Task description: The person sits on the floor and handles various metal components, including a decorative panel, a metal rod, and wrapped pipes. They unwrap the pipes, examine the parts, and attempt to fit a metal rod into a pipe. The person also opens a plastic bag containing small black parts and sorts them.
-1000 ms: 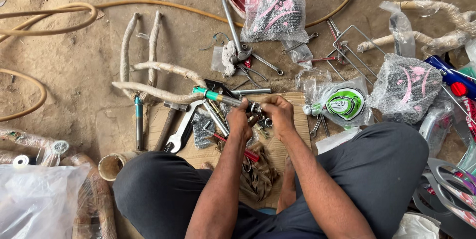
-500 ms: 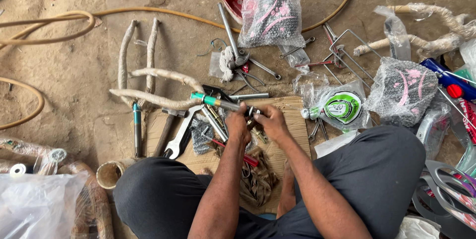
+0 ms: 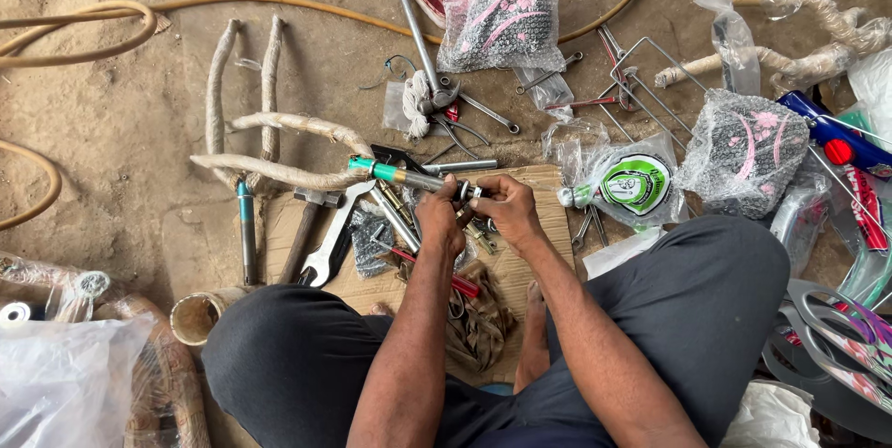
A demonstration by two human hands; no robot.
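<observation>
Both the left hand (image 3: 439, 217) and right hand (image 3: 502, 209) are closed around small fittings on the teal-tipped rod (image 3: 401, 175). If either grip slips, a piece could drop and vanish among the tools below the rod on the cardboard sheet (image 3: 544, 253).

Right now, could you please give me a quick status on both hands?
Left hand and right hand together on small metal part at wrapped frame's end. Spanner, hammer alongside on cardboard.

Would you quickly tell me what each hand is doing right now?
Left hand: closed around the wrapped bicycle frame tube's metal end.
Right hand: fingers pinched on a small metal fitting there.
</observation>
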